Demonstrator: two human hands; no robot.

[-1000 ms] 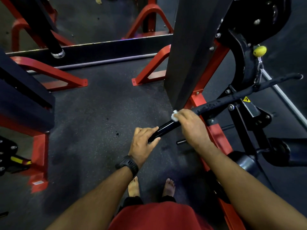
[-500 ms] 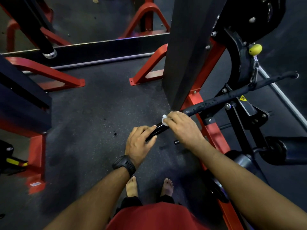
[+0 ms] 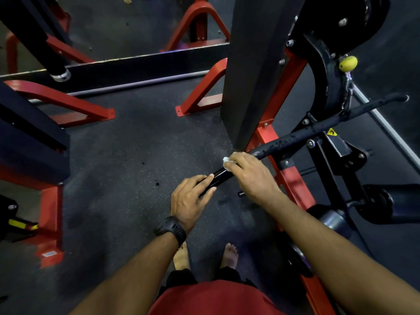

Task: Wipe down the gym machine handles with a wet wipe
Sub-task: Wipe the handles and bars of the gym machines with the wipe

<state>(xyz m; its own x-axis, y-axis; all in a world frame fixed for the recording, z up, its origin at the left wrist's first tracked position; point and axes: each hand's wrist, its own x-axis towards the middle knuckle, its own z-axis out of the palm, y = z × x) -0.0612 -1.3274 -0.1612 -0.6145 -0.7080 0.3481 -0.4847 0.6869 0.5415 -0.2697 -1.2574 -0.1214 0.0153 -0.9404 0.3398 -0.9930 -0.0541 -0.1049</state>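
Open room is on the L side: bare dark speckled floor between the handle bar and the red base feet further back. The R side is tight. The black upright ends just behind the bar, and the red frame rail crosses under it, just beside my R wrist. Gym room is dim, w/ more red-and-black machine frames at the L edge.

The bar runs diagonally from its near end at lower L up to the far R. It has wet specks on the stretch past my R hand. My L hand, watch on the wrist, grips the bar's near end, fingers on top and thumb beneath. My R hand is curled over the bar just beyond it, pressing the wet wipe onto it. Only a white corner shows at the fingertips.
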